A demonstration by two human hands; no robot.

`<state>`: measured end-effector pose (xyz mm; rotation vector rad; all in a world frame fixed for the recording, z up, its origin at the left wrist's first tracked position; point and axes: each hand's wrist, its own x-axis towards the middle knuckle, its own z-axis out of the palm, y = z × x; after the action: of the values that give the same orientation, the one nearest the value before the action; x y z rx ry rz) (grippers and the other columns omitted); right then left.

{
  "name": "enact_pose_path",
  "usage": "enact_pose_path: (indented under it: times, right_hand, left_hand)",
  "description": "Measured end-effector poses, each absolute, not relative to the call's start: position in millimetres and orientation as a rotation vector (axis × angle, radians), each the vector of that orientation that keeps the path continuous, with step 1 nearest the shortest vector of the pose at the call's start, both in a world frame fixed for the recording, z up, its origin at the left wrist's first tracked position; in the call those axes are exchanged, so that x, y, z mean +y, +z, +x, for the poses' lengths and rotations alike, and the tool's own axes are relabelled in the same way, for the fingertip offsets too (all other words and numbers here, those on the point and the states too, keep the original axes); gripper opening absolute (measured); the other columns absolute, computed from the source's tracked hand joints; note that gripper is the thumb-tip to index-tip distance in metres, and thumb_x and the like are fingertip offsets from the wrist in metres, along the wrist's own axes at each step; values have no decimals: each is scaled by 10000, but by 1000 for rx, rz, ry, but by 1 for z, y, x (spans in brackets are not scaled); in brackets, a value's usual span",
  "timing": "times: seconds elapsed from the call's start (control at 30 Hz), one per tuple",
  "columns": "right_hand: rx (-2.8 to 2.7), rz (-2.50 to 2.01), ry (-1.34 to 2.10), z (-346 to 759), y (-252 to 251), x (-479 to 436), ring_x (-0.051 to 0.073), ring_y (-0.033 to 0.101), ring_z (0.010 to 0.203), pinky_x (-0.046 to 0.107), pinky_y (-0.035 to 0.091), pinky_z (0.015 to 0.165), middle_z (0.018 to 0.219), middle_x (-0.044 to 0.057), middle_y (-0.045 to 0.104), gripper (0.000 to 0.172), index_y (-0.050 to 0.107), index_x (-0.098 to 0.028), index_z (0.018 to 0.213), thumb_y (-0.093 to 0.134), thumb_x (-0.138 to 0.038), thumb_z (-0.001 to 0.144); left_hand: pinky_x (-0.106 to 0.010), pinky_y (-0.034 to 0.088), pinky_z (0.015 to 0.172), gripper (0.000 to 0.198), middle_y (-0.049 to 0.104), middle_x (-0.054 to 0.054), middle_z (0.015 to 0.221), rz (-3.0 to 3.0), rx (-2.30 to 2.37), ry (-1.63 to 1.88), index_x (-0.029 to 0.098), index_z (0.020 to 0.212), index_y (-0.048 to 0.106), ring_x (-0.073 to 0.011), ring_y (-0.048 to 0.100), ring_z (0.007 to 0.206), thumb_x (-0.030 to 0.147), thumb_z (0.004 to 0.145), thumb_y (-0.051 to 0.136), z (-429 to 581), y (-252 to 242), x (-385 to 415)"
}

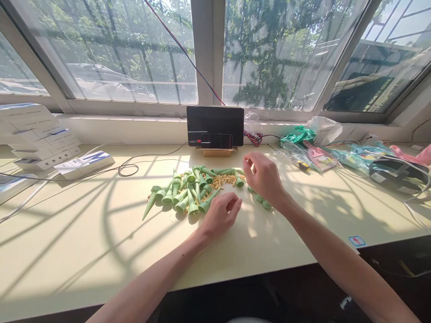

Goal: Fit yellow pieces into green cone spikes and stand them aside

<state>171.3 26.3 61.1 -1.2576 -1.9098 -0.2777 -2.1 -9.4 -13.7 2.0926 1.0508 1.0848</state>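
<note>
Green cone-shaped plastic pieces [177, 185] lie in a loose pile at the middle of the table, several of them with their wide ends towards me. Among and behind them are small tan pellet-like pieces [224, 180]. My left hand [220, 214] rests at the pile's near right edge, fingers curled; whatever they hold, if anything, is hidden. Farther right, my right hand [265, 178] is closed with thumb and fingertips together, beside a single green cone [239, 181]. Its contents cannot be made out. Small green caps [266, 205] lie under and beside the right wrist.
A black tablet [215, 121] stands behind the pile, with a phone [217, 141] before it. White boxes [37, 134] are stacked at left. Plastic packets [319, 157], a yellow-black tool [303, 165] and a black device [397, 174] lie at right. Cables [128, 169] cross the left side.
</note>
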Motion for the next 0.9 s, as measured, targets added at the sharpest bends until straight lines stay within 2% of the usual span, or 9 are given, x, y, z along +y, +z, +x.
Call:
enact_pose_path:
  times: [0.23,0.37,0.6,0.9]
  right_hand:
    - [-2145,-1738,-89,137,28,35,225,638,715,310,357,590,1049,137,679,225,649,-171,1090,435,-145,1025]
    - [-2177,-1833,-76,136,15,39,225,640,700,317,385,601,1078,148,684,281,650,-174,1065,403,-73,980]
    - [-2209,-1905,-55,140,7,38,251,689,771,313,431,634,1046,149,677,308,656,-186,1094,403,-45,988]
    - [-2215,-2018,-71,138,6,34,240,738,879,296,497,677,1199,168,648,311,605,-164,1235,367,-93,1047]
  left_hand:
    - [-283,350,588,234,553,8,660,2331,922,978,202,715,535,-119,443,594,206,948,506,-3,-18,-14]
    - [-286,353,591,254,554,2,661,2376,931,938,204,699,523,-124,448,593,213,951,497,-3,-16,-15]
    - [-294,338,597,295,527,5,651,2412,945,883,208,683,462,-127,416,592,237,976,465,-2,-14,-15]
    - [-285,336,604,286,535,9,662,2434,954,858,204,699,469,-125,425,594,231,983,478,-3,-15,-15]
